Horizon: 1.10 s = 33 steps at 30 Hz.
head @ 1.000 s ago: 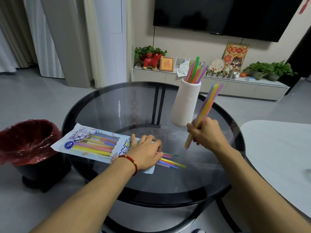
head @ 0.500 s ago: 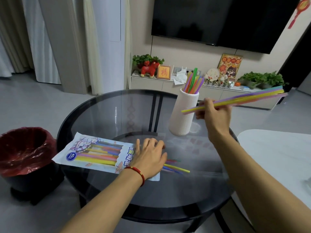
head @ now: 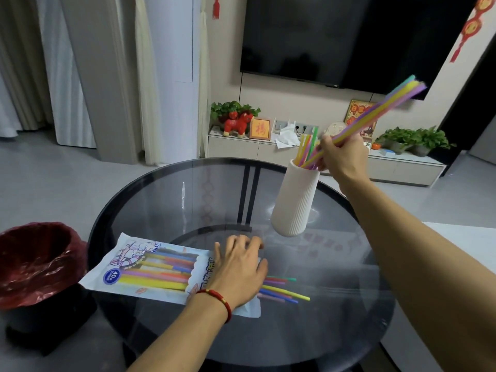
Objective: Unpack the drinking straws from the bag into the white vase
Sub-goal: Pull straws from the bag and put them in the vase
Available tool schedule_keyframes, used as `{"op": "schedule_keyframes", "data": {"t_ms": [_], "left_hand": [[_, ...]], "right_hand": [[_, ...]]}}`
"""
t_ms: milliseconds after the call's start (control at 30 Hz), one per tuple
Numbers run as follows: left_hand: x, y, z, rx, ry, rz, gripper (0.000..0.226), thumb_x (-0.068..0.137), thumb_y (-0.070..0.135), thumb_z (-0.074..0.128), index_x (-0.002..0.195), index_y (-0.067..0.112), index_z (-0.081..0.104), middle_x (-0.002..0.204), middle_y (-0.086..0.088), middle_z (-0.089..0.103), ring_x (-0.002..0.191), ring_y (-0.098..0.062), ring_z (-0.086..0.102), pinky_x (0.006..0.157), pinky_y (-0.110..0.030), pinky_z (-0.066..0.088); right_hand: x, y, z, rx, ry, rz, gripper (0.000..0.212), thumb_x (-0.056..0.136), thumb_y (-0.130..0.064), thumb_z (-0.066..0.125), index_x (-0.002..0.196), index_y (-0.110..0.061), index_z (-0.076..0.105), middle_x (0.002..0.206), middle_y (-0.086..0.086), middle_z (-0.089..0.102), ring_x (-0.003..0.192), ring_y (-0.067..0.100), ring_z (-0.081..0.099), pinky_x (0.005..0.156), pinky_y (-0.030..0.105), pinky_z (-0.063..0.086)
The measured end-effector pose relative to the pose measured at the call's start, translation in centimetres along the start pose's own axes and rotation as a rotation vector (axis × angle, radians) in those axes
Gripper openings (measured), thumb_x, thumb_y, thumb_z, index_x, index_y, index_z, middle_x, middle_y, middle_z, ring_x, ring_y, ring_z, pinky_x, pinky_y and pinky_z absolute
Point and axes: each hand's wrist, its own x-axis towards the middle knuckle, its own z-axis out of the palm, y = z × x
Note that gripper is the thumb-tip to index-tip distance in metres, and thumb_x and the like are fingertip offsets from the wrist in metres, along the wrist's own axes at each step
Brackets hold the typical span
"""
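A dark television (head: 349, 36) hangs above a low white cabinet (head: 268, 151); grey floor (head: 53, 170).

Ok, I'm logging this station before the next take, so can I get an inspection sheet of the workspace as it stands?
Surface: round dark glass table, reflective.
Job's things: straw bag lying flat, loose straws poking from its open end; white vase upright, some straws already in it; straw bundle slanted, lower ends at the vase mouth.
Clutter: nothing seen on the table.
Hands: left hand flat on the bag; right hand grips the bundle.
Cables: nothing seen.
Surroundings: red-lined bin left of the table; TV, cabinet with plants and ornaments behind.
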Motion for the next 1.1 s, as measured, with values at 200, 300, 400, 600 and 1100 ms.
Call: {"op": "schedule_keyframes", "data": {"t_ms": [200, 300, 400, 600, 1100], "left_hand": [[-0.1, 0.1, -0.1, -0.014, -0.024, -0.011, 0.036, 0.099, 0.038, 0.042, 0.135, 0.03, 0.041, 0.138, 0.003, 0.042, 0.136, -0.02, 0.03, 0.119, -0.057, 0.017], [-0.1, 0.0, -0.2, -0.025, -0.018, -0.013, 0.037, 0.099, 0.036, 0.043, 0.135, 0.03, 0.041, 0.14, 0.003, 0.042, 0.136, -0.02, 0.031, 0.118, -0.056, 0.018], [-0.1, -0.1, -0.3, -0.045, 0.001, 0.001, 0.036, 0.098, 0.032, 0.045, 0.134, 0.03, 0.042, 0.139, 0.004, 0.044, 0.135, -0.019, 0.032, 0.118, -0.053, 0.022], [-0.1, -0.2, -0.5, -0.039, 0.003, 0.016, 0.035, 0.096, 0.03, 0.047, 0.13, 0.03, 0.044, 0.134, 0.003, 0.047, 0.132, -0.019, 0.034, 0.116, -0.052, 0.024], [-0.3, -0.2, -0.6, 0.0, -0.009, 0.016, 0.037, 0.095, 0.034, 0.049, 0.131, 0.031, 0.043, 0.134, 0.003, 0.047, 0.13, -0.019, 0.036, 0.115, -0.051, 0.026]], "right_hand": [[0.9, -1.2, 0.8, -0.208, -0.213, 0.054, 0.03, 0.091, -0.035, 0.069, 0.089, -0.006, 0.075, 0.069, 0.002, 0.063, 0.058, 0.013, 0.057, 0.061, 0.03, 0.049], [1.4, -1.7, 1.0, -0.179, -0.165, 0.024, 0.032, 0.086, -0.039, 0.071, 0.079, -0.008, 0.071, 0.068, 0.011, 0.062, 0.063, 0.021, 0.055, 0.062, 0.032, 0.044], [1.4, -2.2, 0.8, -0.185, -0.052, -0.068, 0.039, 0.086, -0.038, 0.072, 0.107, -0.005, 0.075, 0.102, 0.017, 0.073, 0.086, 0.02, 0.061, 0.075, 0.034, 0.049], [0.4, -1.1, 1.6, -0.483, -0.228, -0.318, 0.056, 0.101, -0.044, 0.05, 0.15, -0.017, 0.048, 0.156, 0.013, 0.044, 0.139, 0.033, 0.043, 0.113, 0.05, 0.038], [-0.6, -0.7, 1.7, -0.565, -0.284, -0.514, 0.048, 0.106, -0.024, 0.046, 0.15, -0.005, 0.048, 0.153, 0.018, 0.053, 0.134, 0.037, 0.053, 0.107, 0.045, 0.042]]}}
